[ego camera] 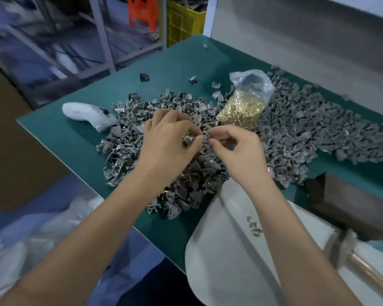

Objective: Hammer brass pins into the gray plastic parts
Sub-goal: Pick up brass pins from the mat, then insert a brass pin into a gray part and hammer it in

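- The gray plastic parts (128, 151) lie in a loose heap across the middle of the green tabletop (60, 138), with a second spread (318, 129) running toward the right edge.
- The left hand (170, 144) is over the heap, thumb and fingers curled and pinching one small gray part (189, 140); most of that part is covered by the fingers.
- The right hand (237, 146) is just beside the left, fingertips nearly meeting it. Its thumb and forefinger are pinched together on something very small; whether it is a pin cannot be made out.
- The brass pins (241, 111) sit in a clear plastic bag (252, 85) standing on the heap beyond the hands, its top gathered and crumpled.
- A few loose brass pins (254, 226) lie on a pale gray sheet (219, 239) at the near edge of the tabletop; they are blurred, and the right forearm crosses the sheet.
- A hammer (345, 250) lies at the near right corner, its head blurred and its wooden handle cut off by the frame edge.
- A dark wooden block (349, 208) rests just beyond the hammer head.
- A white rounded object (86, 113) lies near the left edge, touching the heap; what it is cannot be told.
- Several stray gray pieces (192, 80) sit apart toward the far edge.
- Beyond the far corner stand a yellow crate (184, 21) and an orange stool (142, 12), both cut off at the top.
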Available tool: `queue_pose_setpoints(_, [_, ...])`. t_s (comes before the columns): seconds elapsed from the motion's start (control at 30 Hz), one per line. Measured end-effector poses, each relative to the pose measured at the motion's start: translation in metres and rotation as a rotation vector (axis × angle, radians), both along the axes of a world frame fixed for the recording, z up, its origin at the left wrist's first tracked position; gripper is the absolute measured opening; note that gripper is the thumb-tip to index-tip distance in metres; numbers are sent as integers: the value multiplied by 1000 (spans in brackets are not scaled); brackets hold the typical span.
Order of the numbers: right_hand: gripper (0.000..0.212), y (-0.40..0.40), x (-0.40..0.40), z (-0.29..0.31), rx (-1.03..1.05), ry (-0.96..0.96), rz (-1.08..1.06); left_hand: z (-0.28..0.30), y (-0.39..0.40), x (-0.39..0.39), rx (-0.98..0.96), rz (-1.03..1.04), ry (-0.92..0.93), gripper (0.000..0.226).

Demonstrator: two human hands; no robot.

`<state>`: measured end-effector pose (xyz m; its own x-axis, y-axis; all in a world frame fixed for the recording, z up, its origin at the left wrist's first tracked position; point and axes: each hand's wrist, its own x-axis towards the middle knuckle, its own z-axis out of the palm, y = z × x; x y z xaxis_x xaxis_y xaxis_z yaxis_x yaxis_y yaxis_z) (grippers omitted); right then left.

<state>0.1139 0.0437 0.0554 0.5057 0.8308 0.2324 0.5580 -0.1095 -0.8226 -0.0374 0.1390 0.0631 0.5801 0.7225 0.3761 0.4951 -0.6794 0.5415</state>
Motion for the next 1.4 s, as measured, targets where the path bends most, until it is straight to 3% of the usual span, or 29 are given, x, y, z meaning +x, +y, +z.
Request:
queue_pose_setpoints(0.53, [18, 14, -24, -8, -72, -26, 35, -17, 11, -36, 22, 52, 101, 21])
queue_pose_setpoints(0.93, [17, -51, 31, -4, -37, -115, -114, -15, -12, -3, 61, -84, -19, 27])
queue_pose_setpoints(1.4, [16, -129, 40, -25, -68, -233, -217, -35, -54, 63, 191, -233, 238, 29])
